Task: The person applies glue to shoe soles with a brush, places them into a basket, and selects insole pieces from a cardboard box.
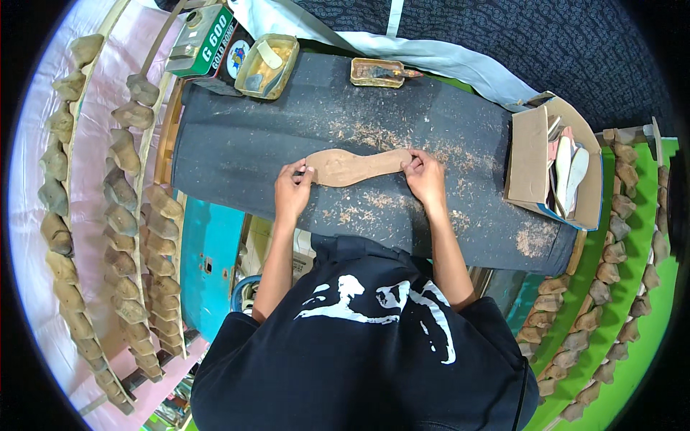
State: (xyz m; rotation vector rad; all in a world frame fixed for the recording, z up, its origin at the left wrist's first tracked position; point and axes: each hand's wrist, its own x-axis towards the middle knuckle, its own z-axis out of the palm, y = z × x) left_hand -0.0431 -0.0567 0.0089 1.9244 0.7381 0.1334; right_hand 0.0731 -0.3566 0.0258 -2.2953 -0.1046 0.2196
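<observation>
A tan shoe insole (353, 167) is held level over the dark-covered table (237, 136), its wide forefoot end to the left and its narrower heel to the right. My left hand (293, 188) pinches the wide end between thumb and fingers. At the heel end, my right hand (425, 176) grips the edge the same way. Reddish-brown shavings (370, 134) lie scattered on the cloth around and beyond the insole.
At the back left stand a metal can (203, 39) and a tub of yellowish paste (267, 66). A small tray (377, 72) with a brush sits at the back. An open carton (532, 154) of soles is at right. Racks of wooden shoe lasts (123, 151) flank the table.
</observation>
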